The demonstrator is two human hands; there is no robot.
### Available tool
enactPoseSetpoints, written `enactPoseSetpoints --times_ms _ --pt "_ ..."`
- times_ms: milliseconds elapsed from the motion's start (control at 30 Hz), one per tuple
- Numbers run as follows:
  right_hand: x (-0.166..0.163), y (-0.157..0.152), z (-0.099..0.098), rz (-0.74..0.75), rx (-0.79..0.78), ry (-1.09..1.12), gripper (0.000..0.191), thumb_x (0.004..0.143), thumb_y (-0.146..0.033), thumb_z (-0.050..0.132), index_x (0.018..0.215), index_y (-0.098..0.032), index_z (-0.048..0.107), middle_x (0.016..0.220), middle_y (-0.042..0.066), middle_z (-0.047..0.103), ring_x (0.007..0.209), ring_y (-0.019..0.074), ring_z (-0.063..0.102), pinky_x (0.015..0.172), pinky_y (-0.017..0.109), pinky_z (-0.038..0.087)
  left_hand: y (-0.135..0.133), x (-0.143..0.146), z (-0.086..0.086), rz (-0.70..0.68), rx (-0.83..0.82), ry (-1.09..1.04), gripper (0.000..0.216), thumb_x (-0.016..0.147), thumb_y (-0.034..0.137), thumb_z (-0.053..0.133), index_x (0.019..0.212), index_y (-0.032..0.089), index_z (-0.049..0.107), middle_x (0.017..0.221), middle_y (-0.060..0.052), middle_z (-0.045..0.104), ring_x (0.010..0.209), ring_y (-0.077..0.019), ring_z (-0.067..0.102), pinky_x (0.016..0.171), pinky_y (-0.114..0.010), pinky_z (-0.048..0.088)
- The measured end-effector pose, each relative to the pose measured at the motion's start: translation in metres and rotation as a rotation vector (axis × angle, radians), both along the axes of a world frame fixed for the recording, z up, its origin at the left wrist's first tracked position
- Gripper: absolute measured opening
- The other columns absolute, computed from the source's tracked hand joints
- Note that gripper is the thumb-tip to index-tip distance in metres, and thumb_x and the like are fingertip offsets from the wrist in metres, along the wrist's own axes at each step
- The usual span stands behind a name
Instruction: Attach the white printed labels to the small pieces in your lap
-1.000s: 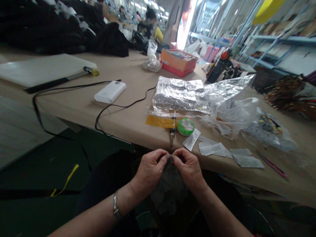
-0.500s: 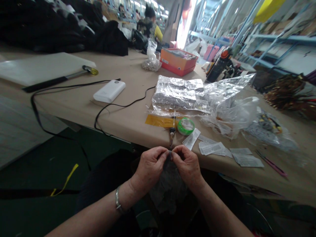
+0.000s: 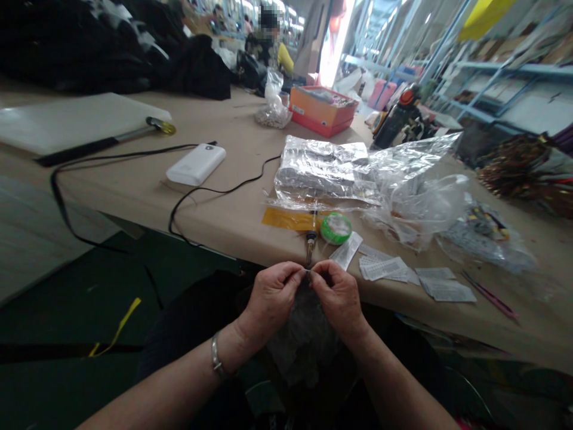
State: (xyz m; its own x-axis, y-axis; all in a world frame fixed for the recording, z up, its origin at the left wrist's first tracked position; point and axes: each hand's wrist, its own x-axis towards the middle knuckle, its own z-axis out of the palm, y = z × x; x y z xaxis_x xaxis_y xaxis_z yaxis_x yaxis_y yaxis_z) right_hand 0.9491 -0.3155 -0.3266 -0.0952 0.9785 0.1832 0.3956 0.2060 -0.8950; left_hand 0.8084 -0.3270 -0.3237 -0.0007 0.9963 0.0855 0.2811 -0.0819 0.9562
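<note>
At the table's front edge my left hand [image 3: 276, 297] and my right hand [image 3: 336, 294] meet, thumbs and forefingers pinched together. Between the fingertips is a tiny pale thing, too small to name. Just beyond them a tool like a soldering iron [image 3: 311, 239] lies with its metal tip towards my fingers, over an amber strip [image 3: 286, 219]. Beside it stands a round green tub [image 3: 335, 229] with something whitish inside. Printed white slips [image 3: 382, 268] lie to the right, with pink tweezers [image 3: 490, 297] farther along. Below my hands hangs crumpled greyish, sheer material [image 3: 302, 340].
Clear plastic packaging [image 3: 326, 170] covers the table's middle. Behind it are an orange box [image 3: 322, 110], a bag of small pieces [image 3: 273, 107] and a dark bottle [image 3: 394, 119]. A white power bank [image 3: 197, 164], black cable [image 3: 228, 191] and hammer [image 3: 105, 142] lie left. A person [image 3: 268, 45] sits beyond.
Both hands stay pinched together at the same place by the tool's tip, with only a slight shift of the fingers. The whole view has moved a little.
</note>
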Motion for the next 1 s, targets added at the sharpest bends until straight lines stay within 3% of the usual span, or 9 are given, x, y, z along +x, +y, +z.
enactPoseSetpoints --times_ms 233,333,467,567,667,733,833,1000 --pt "0.000 -0.002 -0.001 0.011 -0.024 0.045 0.010 0.081 -0.026 0.054 0.076 -0.018 0.057 0.064 -0.002 0.057 0.059 0.0119 0.053 0.058 0.023 0.043 0.000 0.001 0.004 -0.007 -0.006 -0.004 0.019 0.083 0.026 0.052 0.075 0.016 0.066 0.071 -0.001 0.066 0.066 -0.0130 0.058 0.064 -0.020 0.044" --pt "0.008 -0.013 0.002 0.053 -0.021 0.019 0.011 0.081 -0.028 0.058 0.086 -0.018 0.060 0.067 -0.002 0.059 0.060 0.0122 0.056 0.058 0.022 0.045 -0.007 -0.001 0.004 -0.039 -0.032 -0.022 0.020 0.083 0.028 0.051 0.076 0.017 0.066 0.071 -0.001 0.066 0.067 -0.0136 0.059 0.063 -0.021 0.044" --pt "0.033 -0.022 0.010 0.057 0.196 -0.224 0.006 0.085 -0.023 0.055 0.085 -0.020 0.060 0.072 0.000 0.061 0.065 0.0132 0.057 0.063 0.024 0.046 -0.016 -0.007 -0.007 -0.061 -0.075 0.000 0.019 0.082 0.029 0.054 0.078 0.019 0.069 0.076 -0.002 0.069 0.072 -0.0155 0.062 0.066 -0.022 0.046" --pt "0.053 -0.016 0.013 -0.019 0.461 -0.502 0.014 0.086 -0.021 0.052 0.096 -0.019 0.063 0.090 0.006 0.064 0.087 0.0197 0.058 0.081 0.033 0.046 -0.017 -0.013 -0.021 -0.063 -0.078 0.035 0.020 0.081 0.030 0.056 0.089 0.021 0.072 0.089 -0.003 0.071 0.084 -0.0183 0.064 0.077 -0.025 0.047" --pt "0.064 -0.006 0.010 -0.092 0.569 -0.816 0.031 0.084 -0.022 0.057 0.115 -0.019 0.059 0.115 0.010 0.061 0.113 0.0279 0.048 0.100 0.046 0.033 -0.016 -0.017 -0.033 -0.047 -0.071 0.071 0.022 0.080 0.030 0.056 0.094 0.024 0.072 0.095 -0.004 0.071 0.088 -0.0199 0.064 0.081 -0.027 0.047" --pt "0.067 -0.001 0.004 -0.108 0.591 -0.920 0.033 0.083 -0.020 0.058 0.116 -0.020 0.059 0.119 0.007 0.061 0.117 0.0283 0.046 0.106 0.049 0.023 -0.018 -0.017 -0.036 -0.048 -0.077 0.075 0.021 0.080 0.031 0.056 0.091 0.024 0.072 0.093 -0.004 0.072 0.085 -0.0200 0.065 0.079 -0.027 0.047" --pt "0.069 0.000 -0.002 -0.119 0.639 -0.898 0.026 0.086 -0.020 0.056 0.111 -0.024 0.061 0.111 0.003 0.066 0.114 0.0250 0.050 0.109 0.050 0.014 -0.021 -0.012 -0.035 -0.063 -0.074 0.076 0.019 0.079 0.030 0.056 0.082 0.022 0.073 0.083 -0.004 0.072 0.078 -0.0190 0.064 0.073 -0.025 0.047" --pt "0.077 0.000 0.001 -0.084 0.692 -0.713 0.017 0.089 -0.018 0.053 0.097 -0.025 0.065 0.099 -0.001 0.070 0.104 0.0203 0.058 0.108 0.046 0.018 -0.025 0.007 -0.022 -0.118 -0.150 -0.017 0.020 0.079 0.031 0.055 0.072 0.020 0.071 0.072 -0.002 0.069 0.070 -0.0173 0.061 0.066 -0.024 0.044"
